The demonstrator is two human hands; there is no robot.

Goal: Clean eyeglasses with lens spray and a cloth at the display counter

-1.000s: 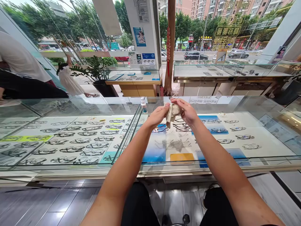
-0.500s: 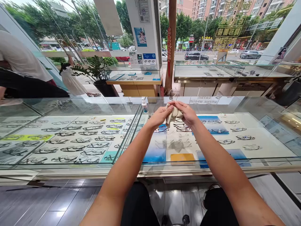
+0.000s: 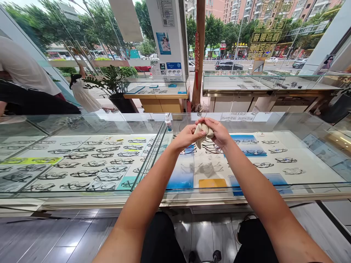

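Observation:
My left hand (image 3: pixel 187 136) and my right hand (image 3: pixel 220 133) meet above the glass counter, fingers closed. Bunched between them is a beige cloth (image 3: pixel 201 134), its lower end hanging free. A pair of thin-rimmed round eyeglasses (image 3: pixel 202 109) is in their grip; one clear lens sticks up beyond the fingertips. The cloth and fingers cover much of the other side of the frame. My left fingers press the cloth, while my right fingers hold the cloth and glasses together. Left of my hands a small white spray bottle (image 3: pixel 168 122) stands upright on the counter.
Under the glass top of the display counter (image 3: pixel 315 171) lie rows of eyeglass frames (image 3: pixel 85 172). An orange card (image 3: pixel 212 183) lies inside near the front. Across the aisle are further showcases (image 3: pixel 233 87) and a potted plant (image 3: pixel 123 98). Another person (image 3: pixel 30 73) leans at far left.
The cloth has shifted and bunched differently between my fingers, with my left fingers moving over it. The round lens tilts slightly to the left and sits a little lower.

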